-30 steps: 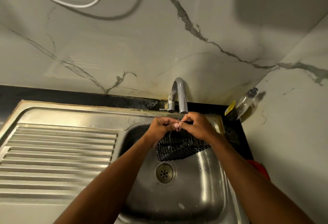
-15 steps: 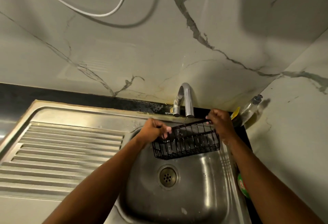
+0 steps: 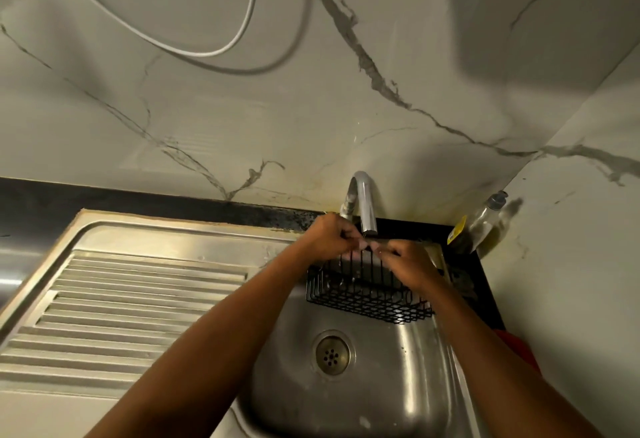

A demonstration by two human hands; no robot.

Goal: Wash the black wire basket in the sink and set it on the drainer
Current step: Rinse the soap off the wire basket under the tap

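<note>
Spanning the left, the ribbed drainer (image 3: 138, 299) adjoins the sink (image 3: 398, 389), where the black wire basket (image 3: 367, 299) is held under the tap (image 3: 364, 202). The left hand (image 3: 329, 235) and right hand (image 3: 412, 264) pinch its rear rim side by side; half a second ago they gripped opposite ends. The yellow label on the bottle (image 3: 485, 226) is unreadable.

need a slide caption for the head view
Left hand and right hand grip the black wire basket under the tap, over the sink.
</note>
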